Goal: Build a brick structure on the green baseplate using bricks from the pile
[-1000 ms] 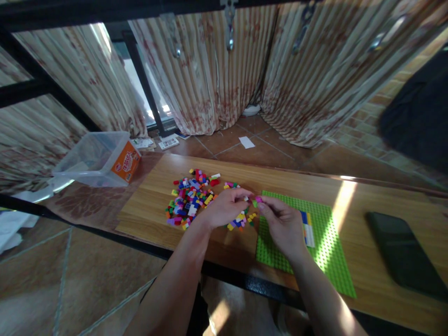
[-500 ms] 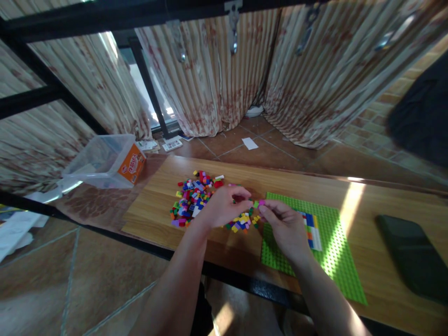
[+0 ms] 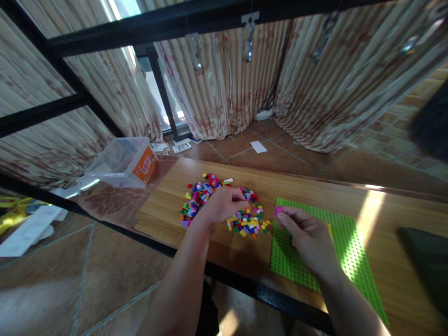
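Over the heap of small coloured toy bricks, my left hand hovers with thumb and forefinger curved and a gap between them. Nothing shows in its grasp. A pink brick is pinched between the thumb and fingers of my right hand, above the left edge of the green studded baseplate. Behind that hand, mostly hidden, bricks are fixed on the plate; a yellow one peeks out. Loose yellow bricks lie between the heap and the plate.
A clear plastic bin with an orange label stands past the wooden board's left end. A dark flat object lies at the right. Black metal bars cross above, before striped curtains. Paper lies on the floor.
My hands have moved apart; the right one has carried the pink brick rightward, over the plate's edge. The green brick seen between the hands is no longer visible. The view has shifted slightly.
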Demonstrator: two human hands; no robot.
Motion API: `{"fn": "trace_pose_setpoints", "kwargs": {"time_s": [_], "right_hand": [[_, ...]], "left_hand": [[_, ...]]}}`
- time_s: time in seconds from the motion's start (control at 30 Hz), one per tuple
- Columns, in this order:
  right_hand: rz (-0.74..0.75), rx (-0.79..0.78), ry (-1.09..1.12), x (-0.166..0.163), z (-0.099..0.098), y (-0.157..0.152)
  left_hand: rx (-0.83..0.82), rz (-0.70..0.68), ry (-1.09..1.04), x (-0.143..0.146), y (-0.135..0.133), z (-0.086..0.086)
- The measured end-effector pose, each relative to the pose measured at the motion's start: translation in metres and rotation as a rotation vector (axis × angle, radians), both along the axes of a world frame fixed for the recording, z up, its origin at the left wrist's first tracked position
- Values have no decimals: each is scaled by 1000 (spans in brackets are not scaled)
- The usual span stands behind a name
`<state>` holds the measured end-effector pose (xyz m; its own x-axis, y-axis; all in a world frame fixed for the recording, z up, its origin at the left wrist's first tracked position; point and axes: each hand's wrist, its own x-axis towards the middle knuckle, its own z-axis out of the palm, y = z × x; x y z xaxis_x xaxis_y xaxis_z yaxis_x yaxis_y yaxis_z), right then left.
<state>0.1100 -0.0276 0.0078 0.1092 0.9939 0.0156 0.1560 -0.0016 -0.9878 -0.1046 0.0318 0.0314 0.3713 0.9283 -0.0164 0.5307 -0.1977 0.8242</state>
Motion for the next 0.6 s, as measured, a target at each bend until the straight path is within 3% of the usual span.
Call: {"fn": "trace_pose_setpoints", "kwargs": {"time_s": [0.1,0.2,0.4,0.6], "right_hand": [[-27,22,-68,3,2,-2],[-32,19,-91,6,3,-4],[-46,17,-138,8,3,-5],[15,87,-281,-2,-1,-10]], "left_hand": [[31,123,174,-18,4,0],[42,151,232,-28,7,-2],[179,380,392,-29,20,-8],[284,366,549,-13,27,-18]]}}
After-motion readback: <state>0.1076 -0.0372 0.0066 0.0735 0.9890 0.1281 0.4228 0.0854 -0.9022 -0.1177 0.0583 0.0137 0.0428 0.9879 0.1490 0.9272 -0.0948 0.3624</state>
